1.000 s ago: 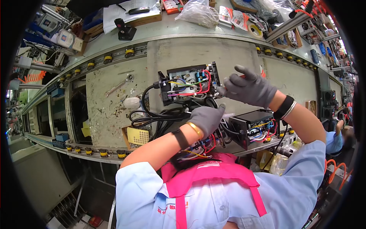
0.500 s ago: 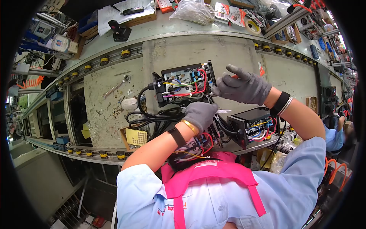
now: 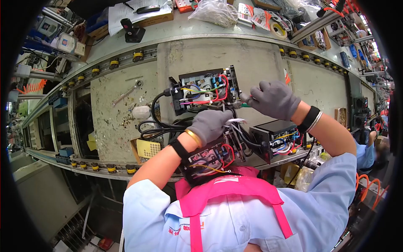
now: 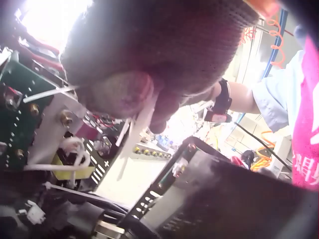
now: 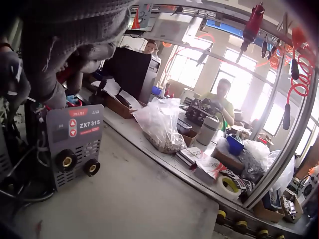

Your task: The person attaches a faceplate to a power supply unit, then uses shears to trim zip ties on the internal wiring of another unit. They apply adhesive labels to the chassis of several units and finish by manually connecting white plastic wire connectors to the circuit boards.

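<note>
An uncovered welding machine [image 3: 203, 90], its front panel [image 5: 75, 144] marked ZX7 315, sits on the work board with coloured wires and circuit parts exposed. At its near side my gloved left hand [image 3: 210, 126] pinches white cable ties [image 4: 144, 117], whose ends stick out past the fingers. My gloved right hand [image 3: 275, 101] is at the machine's right end, fingers curled round a small tool with a green part [image 3: 247, 105] at the fingertips. Most of that tool is hidden by the glove. Black cable [image 3: 161, 126] lies coiled to the machine's left.
Two more uncovered machines stand close: one [image 3: 279, 136] at right, another [image 3: 205, 161] against the apron. A wrench [image 3: 128, 93] lies on the left board, above a small box with a yellow perforated sheet [image 3: 148, 148]. Rollers [image 3: 137, 56] line the rail; a clear bag [image 3: 214, 12] rests beyond.
My left hand has drawn left with the cable ties, away from my right hand. The right hand's raised fingers have curled in, and a green part now shows at their tips.
</note>
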`<state>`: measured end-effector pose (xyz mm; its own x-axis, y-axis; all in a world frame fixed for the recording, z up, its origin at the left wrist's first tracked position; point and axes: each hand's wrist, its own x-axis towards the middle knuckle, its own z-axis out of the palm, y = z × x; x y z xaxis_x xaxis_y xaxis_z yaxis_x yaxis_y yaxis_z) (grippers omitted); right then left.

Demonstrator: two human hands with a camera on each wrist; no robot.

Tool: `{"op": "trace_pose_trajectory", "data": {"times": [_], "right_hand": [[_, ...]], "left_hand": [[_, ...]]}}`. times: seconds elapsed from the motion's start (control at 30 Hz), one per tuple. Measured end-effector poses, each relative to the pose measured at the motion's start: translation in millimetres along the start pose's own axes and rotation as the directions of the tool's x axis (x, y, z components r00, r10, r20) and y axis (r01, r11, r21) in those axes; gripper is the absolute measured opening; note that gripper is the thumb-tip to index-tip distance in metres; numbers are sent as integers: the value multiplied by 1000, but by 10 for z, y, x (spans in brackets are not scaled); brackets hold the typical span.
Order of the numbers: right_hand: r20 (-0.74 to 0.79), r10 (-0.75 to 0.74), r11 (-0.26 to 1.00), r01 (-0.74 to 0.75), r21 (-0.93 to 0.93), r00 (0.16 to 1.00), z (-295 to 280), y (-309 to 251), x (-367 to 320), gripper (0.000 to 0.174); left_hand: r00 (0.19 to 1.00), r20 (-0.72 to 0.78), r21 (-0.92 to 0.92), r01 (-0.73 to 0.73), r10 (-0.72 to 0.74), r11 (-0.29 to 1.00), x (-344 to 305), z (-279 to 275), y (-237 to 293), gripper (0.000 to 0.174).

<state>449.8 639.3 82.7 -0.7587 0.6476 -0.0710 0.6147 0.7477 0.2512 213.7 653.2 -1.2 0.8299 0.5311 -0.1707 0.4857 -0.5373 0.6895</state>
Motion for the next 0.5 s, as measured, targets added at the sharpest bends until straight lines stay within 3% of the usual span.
{"op": "trace_pose_trajectory", "data": {"times": [0.07,0.1,0.13,0.17,0.2,0.27,0.3,0.37,0.43,0.5], "right_hand": [[44,85,994,-88,66,995,-28,-93,-63,17],[71,140,985,-146,94,988,-9,-168,-101,19],[100,197,970,-208,123,975,11,-254,-133,20],[185,291,900,-334,280,939,22,-328,-147,26],[308,324,780,-437,449,895,123,-377,-163,27],[547,291,419,-618,665,785,283,-468,-148,29],[831,96,-1,-835,551,548,126,-397,-27,31],[875,-158,-374,-848,376,458,322,-388,55,32],[807,-421,-657,-753,43,413,388,-373,148,33],[745,-429,-744,-667,29,511,322,-404,255,33]], "left_hand": [[1000,-15,-27,27,-27,999,-184,-76,-78,16],[982,49,-84,186,-182,979,-278,-192,-63,20],[970,53,-68,240,-237,968,-367,-205,-142,29],[965,46,-121,262,-258,957,-467,-194,-231,32],[959,38,-175,282,-280,943,-541,-179,-291,35],[906,180,-39,396,-383,917,-612,-172,-315,34],[867,240,37,441,-437,897,-636,-172,-326,33],[911,174,-3,380,-374,925,-662,-109,-371,31],[952,136,23,273,-274,962,-665,15,-467,22],[964,172,32,200,-203,979,-636,-36,-391,23]]}}
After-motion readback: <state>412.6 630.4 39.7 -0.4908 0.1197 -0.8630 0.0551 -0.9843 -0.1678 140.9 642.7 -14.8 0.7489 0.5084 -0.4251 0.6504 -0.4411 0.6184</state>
